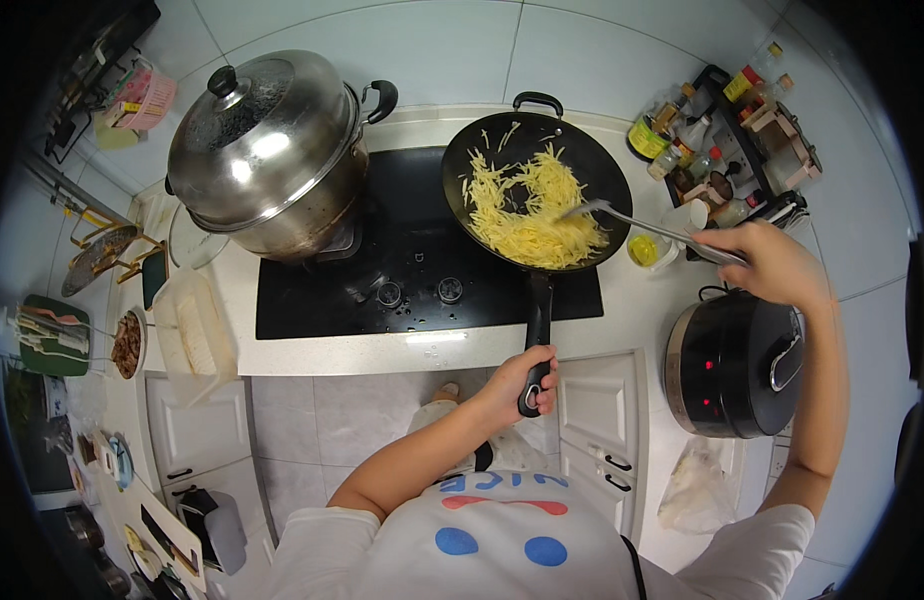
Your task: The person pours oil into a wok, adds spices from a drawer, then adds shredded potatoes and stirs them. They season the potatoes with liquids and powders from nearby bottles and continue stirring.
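Observation:
A black wok [597, 161] sits on the right side of the black cooktop [312, 311]. Pale yellow shreds, which look like shredded potato [537, 240], lie in it in a ring-like heap. My left hand [518, 386] grips the wok's long black handle [539, 307] near its end. A metal spatula [657, 231] is held in my right hand [769, 262], above the counter to the right of the wok. Its blade reaches into the shreds and is partly buried in them.
On the left burner stands a large lidded steel steamer pot [282, 165]. To the right are a black rice cooker [739, 367], a small container of yellow oil [646, 251] and a rack of seasoning bottles [732, 150]. A plastic bin [196, 330] and a plate of meat [127, 345] stand left.

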### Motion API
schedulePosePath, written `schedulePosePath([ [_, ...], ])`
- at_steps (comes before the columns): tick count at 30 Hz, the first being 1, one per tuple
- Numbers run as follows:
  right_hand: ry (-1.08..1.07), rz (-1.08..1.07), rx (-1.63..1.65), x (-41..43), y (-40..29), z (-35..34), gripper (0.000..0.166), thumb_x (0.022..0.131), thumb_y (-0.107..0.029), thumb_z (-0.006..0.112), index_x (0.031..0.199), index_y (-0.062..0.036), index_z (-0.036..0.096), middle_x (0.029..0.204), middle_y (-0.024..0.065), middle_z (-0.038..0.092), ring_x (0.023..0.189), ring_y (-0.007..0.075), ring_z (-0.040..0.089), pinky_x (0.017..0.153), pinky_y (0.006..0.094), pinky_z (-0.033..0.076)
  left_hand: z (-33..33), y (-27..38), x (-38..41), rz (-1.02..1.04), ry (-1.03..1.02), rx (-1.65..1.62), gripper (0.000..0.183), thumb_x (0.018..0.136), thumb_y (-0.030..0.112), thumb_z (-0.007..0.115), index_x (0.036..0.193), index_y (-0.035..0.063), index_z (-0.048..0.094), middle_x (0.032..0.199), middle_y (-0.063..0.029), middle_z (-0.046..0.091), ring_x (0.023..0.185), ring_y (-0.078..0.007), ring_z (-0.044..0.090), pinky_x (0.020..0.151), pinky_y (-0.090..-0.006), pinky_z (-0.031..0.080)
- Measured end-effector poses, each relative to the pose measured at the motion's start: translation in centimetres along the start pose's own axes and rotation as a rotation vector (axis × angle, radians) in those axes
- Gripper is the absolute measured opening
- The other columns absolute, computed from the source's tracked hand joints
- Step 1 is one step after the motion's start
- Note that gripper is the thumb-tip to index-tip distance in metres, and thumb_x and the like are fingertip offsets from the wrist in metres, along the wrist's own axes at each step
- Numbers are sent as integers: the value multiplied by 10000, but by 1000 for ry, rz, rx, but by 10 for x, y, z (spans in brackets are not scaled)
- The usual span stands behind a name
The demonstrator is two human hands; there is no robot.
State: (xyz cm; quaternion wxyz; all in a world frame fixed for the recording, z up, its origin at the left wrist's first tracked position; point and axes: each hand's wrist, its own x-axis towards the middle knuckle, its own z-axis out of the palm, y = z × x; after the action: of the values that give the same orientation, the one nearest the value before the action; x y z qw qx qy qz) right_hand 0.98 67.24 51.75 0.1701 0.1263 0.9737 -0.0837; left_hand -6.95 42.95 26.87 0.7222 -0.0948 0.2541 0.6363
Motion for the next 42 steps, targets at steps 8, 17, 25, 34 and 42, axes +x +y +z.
schedulePosePath([
  [8, 50, 164, 90, 61, 3, 53, 402, 742, -83, 595, 1143, -88, 581, 825, 210, 616, 732, 291, 610, 701, 363, 468, 6, -2, 3, -28, -27, -1, 218, 868, 306, 507, 809, 103, 455, 555, -2, 433, 400, -124, 392, 397, -291, 354],
  [17, -133, 261, 278, 110, -22, 73, 454, 774, -92, 554, 1223, -60, 500, 819, 176, 617, 786, 288, 598, 734, 349, 472, -2, 2, 3, -13, -19, -5, 222, 878, 305, 495, 816, 97, 449, 559, -7, 430, 392, -126, 381, 400, -294, 351],
  [25, -320, 304, 305, 2, -26, -17, 450, 775, -69, 580, 1217, -141, 549, 500, 23, 494, 329, 75, 401, 364, 258, 375, 3, 2, -3, -18, -19, -9, 221, 878, 305, 494, 807, 100, 450, 561, -8, 434, 397, -125, 381, 401, -292, 345],
  [34, -6, 279, 503, 98, -4, 38, 444, 832, -138, 556, 1271, -171, 497, 499, -4, 467, 372, 67, 415, 344, 234, 359, 2, -1, -1, -3, -9, -7, 221, 879, 301, 499, 813, 98, 448, 561, -9, 439, 386, -127, 381, 400, -292, 351],
  [42, 35, -5, 223, 105, -7, 87, 461, 743, -73, 529, 1204, -92, 535, 775, 159, 632, 599, 250, 602, 571, 343, 490, 2, -1, 1, -20, -39, 4, 223, 864, 302, 515, 804, 94, 459, 545, -4, 444, 397, -140, 412, 393, -285, 370],
])
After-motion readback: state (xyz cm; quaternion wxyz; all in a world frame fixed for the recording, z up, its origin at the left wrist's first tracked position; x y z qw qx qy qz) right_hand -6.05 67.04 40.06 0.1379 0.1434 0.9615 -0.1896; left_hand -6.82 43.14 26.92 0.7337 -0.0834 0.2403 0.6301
